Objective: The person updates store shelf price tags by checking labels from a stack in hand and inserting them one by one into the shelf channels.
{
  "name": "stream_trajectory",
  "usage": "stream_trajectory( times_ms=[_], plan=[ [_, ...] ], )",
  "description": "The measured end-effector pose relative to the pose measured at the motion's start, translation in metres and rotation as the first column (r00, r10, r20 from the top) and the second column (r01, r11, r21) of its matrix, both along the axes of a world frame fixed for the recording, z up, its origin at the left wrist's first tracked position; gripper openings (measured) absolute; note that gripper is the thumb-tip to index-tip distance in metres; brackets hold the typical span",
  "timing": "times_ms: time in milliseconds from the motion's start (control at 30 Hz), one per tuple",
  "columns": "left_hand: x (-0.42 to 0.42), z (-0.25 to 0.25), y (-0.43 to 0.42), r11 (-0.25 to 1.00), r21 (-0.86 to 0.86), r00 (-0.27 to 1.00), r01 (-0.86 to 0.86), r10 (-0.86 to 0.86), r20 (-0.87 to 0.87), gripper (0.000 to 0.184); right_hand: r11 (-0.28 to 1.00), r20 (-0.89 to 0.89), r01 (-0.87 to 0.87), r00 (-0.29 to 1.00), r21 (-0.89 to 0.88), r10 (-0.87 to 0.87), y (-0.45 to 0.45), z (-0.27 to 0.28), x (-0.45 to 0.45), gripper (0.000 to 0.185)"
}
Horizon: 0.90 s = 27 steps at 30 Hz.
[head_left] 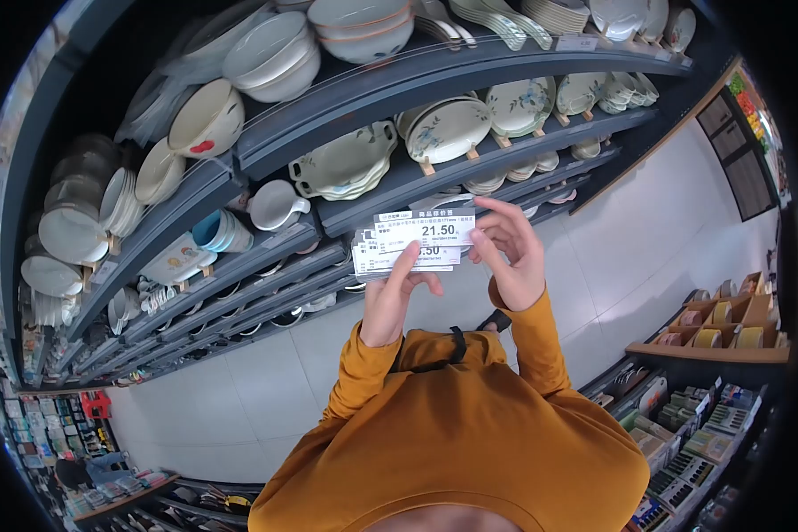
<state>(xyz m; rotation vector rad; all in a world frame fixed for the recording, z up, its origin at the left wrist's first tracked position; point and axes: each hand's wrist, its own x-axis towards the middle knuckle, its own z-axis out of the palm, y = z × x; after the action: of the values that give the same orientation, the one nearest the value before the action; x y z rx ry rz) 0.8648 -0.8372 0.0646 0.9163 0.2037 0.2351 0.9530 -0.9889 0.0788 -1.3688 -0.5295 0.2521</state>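
Observation:
Several white printed price labels [399, 259] are fanned in a stack in front of my chest. My left hand [390, 306] grips the stack from below, thumb on top of it. The uppermost price label [426, 232] reads 21.50, and part of another price shows beneath it. At that label's right end, my right hand [516, 257] pinches the edge between thumb and fingers. Beyond the labels, a shelf [355, 211] carries a white mug [277, 206], green-rimmed handled dishes [350, 164] and floral oval plates [448, 130].
Bowls [361, 27] and spoons [496, 19] line the upper shelf close ahead. Lower shelves with more crockery run down to the tiled floor [266, 381]. Behind on the right stands a wooden rack [727, 352] with rolls, above boxed goods [683, 470].

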Motion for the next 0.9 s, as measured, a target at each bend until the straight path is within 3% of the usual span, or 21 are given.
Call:
stream_trajectory(
  times_ms=[500, 900],
  plan=[
    [-0.058, 0.0, 0.04, 0.991, -0.014, 0.991, -0.133, 0.134, 0.021, 0.026, 0.988, 0.042, -0.147, 0.988, -0.047, 0.149, 0.057, 0.002, -0.036, 0.039],
    [-0.041, -0.022, 0.023, 1.0, -0.024, 0.996, 0.001, -0.004, -0.093, 0.026, 0.994, 0.043, -0.072, 0.996, -0.082, 0.076, 0.036, -0.015, -0.022, 0.045]
  ],
)
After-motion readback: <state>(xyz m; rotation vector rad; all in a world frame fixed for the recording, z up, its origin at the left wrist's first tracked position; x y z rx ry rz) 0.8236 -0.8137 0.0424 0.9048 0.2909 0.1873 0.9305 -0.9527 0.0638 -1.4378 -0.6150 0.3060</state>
